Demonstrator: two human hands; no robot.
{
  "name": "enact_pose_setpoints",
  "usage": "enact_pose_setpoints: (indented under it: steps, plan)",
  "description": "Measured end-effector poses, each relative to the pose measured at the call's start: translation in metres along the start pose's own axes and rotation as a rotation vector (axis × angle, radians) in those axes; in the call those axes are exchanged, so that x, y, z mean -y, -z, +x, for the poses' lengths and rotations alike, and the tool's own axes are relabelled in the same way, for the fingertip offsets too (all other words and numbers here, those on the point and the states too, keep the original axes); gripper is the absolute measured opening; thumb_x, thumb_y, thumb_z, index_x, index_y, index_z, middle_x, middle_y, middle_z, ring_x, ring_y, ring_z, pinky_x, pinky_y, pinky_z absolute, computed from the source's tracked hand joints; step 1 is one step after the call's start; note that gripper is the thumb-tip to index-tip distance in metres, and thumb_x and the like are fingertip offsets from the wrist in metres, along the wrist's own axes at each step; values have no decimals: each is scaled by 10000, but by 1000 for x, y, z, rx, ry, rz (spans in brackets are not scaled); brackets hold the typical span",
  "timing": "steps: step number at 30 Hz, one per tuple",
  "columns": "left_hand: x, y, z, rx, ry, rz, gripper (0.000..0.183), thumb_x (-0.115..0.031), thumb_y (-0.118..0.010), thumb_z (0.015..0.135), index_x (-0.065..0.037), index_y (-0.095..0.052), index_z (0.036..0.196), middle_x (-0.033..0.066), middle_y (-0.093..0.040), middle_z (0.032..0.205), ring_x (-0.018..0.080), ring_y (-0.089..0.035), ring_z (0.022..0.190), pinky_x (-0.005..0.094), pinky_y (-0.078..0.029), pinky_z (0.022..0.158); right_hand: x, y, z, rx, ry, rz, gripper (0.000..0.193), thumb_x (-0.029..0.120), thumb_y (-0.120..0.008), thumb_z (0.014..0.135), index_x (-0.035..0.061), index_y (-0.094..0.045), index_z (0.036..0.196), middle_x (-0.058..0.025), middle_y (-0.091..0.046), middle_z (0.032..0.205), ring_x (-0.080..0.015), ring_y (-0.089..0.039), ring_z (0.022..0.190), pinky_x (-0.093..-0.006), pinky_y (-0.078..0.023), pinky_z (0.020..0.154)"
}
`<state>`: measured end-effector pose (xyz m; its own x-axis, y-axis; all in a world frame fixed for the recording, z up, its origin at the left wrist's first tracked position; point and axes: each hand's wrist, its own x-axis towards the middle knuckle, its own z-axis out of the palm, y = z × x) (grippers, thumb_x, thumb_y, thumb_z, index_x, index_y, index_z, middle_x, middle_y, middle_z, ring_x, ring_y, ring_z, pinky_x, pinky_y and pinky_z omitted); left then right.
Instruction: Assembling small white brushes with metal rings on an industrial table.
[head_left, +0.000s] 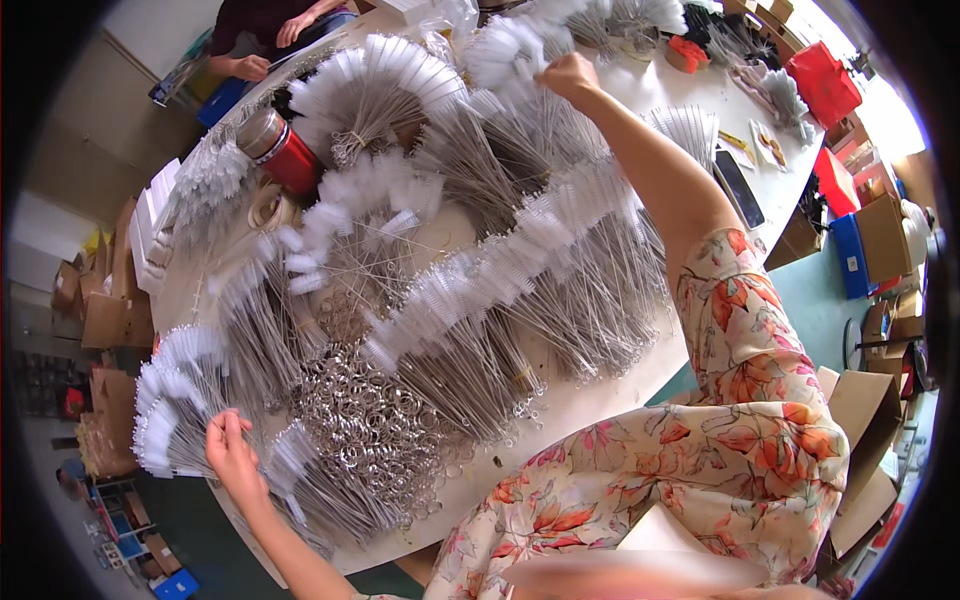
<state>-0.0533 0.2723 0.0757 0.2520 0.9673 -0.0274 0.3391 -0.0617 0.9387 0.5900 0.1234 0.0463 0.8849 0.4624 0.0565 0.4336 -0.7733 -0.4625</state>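
Brushes (500, 265) crowd my bench (645, 376); left hand (235, 460) at eight o'clock, right hand (570, 77) at one, fingers (233, 427) half curled; I can't tell if they grip anything.

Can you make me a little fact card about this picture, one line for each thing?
Left hand: near the fanned brushes at the left edge of the table
Right hand: stretched out by the far white brushes
Brush look: white bristles, thin metal stems
Metal rings: shiny heap among brushes
Bottle: red, silver top
Phone: dark, on the right
Other person: across the table, dark top
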Motion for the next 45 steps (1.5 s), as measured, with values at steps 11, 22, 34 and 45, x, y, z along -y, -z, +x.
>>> enact_pose_setpoints:
  steps: [11, 22, 34, 45]
  plan:
    - [9, -7, -7, -18, -51, -209, 233, -193, -487, 933, -34, -564, 1085, -55, -420, 679, -13, -263, 453, 162, -164, 367, 95, 35, -113, 91, 643, -149, 189, 305, -518, 863, 200, -668, 911, 6, -643, 715, -137, -583, 562, -314, -488, 547]
    - [13, 26, -89, 44, 124, -245, 219, -198, -469, 935, -10, -581, 923, -37, -427, 654, -1, -281, 456, 169, -193, 385, 86, -15, -84, 235, 240, -90, 314, 391, -735, 584, 162, -709, 797, -51, -668, 767, -213, -642, 730, -348, -523, 679]
    - [5, -11, -103, 24, 1, -523, 245, -232, -487, 935, -1, -571, 941, -13, -453, 694, 21, -328, 492, 166, -225, 388, 105, 46, -106, -194, 654, 213, 202, 248, -611, 760, 56, -663, 795, -93, -646, 768, -282, -618, 761, -379, -499, 716]
    - [-21, -141, -115, 249, -413, -418, 215, 2, -522, 869, -18, -549, 1082, 43, -537, 751, 81, -527, 564, 224, -448, 506, 167, -15, -360, 902, 621, 1393, 186, 164, -393, 966, 37, -521, 921, -64, -547, 1041, -150, -514, 1040, -355, -463, 884]
